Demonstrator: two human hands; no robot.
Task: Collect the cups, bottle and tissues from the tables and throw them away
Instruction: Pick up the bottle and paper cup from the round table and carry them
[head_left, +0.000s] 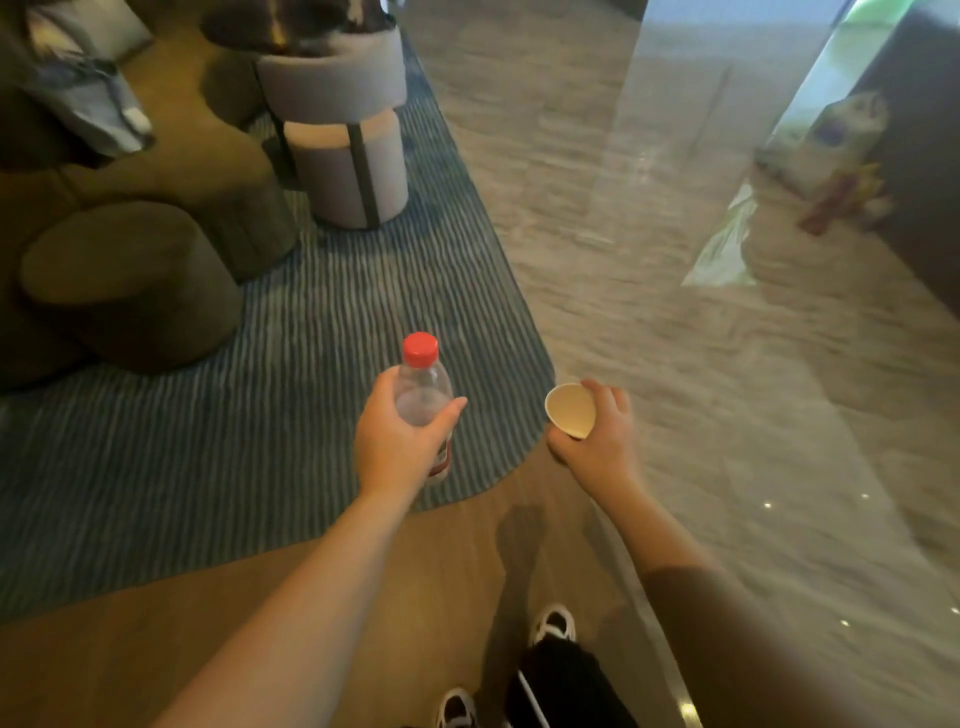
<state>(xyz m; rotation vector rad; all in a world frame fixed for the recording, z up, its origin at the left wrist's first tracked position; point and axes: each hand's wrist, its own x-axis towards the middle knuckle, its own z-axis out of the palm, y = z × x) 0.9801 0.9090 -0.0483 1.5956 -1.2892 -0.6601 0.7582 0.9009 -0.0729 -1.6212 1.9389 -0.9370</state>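
Two hands carry rubbish: the left hand (397, 441) wraps a clear red-capped plastic bottle (423, 387) above the striped blue rug's (260, 415) rounded edge; the right hand (597, 431) clasps a tilted paper cup (570, 409) over open pale floor (675, 364).

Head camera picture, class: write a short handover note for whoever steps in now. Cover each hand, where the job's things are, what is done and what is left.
Left hand: closed around the clear bottle, red cap up.
Right hand: holding one paper cup, mouth tipped towards the camera; looks empty.
Done: bottle and a cup collected.
Left: throw both away; no bin clearly in view. No tissues or other cups visible, so check the tables.
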